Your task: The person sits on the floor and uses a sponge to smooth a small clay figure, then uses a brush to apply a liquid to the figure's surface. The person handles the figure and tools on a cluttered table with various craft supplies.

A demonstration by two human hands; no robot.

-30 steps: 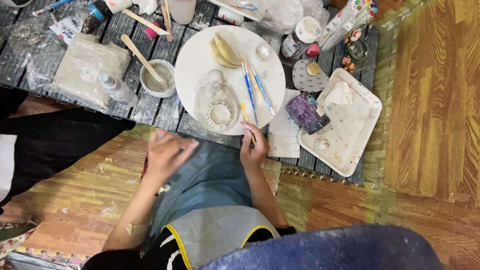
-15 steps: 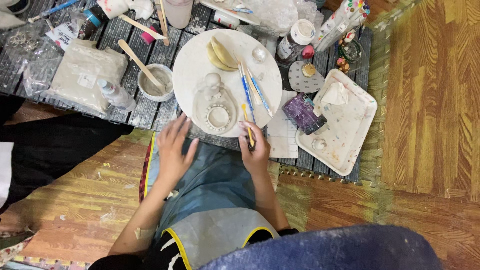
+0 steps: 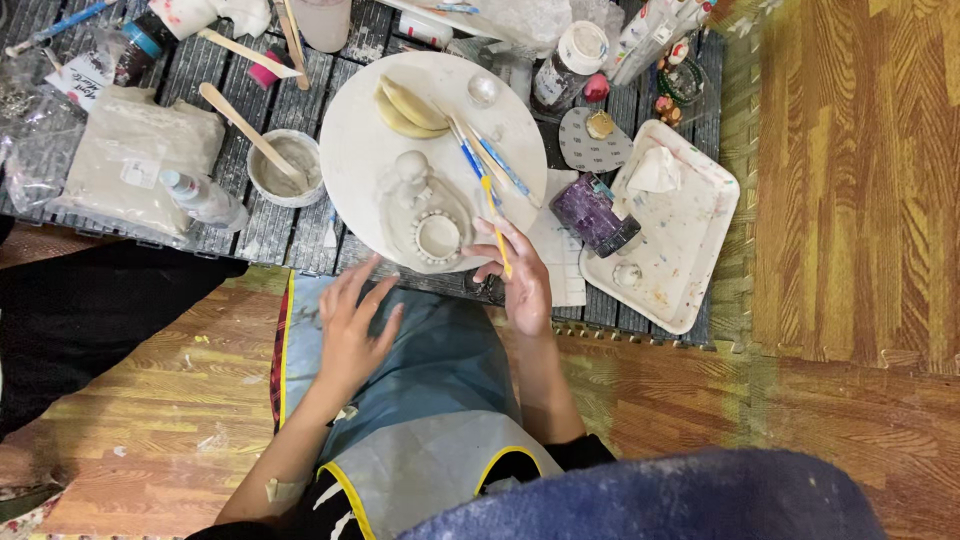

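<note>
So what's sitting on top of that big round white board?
On the round white board sit a pale clay figure with a beaded ring, two yellow curved pieces, a small clear ball and blue-handled brushes. What is beneath the clay is covered.

Right hand pinching yellow-handled brush at near edge of round white board, beside clay figure; left hand open, flat on grey apron.

We see a white round board, a pale grey clay figure, blue-and-yellow brushes, a purple cup and a paint-speckled white tray.
</note>
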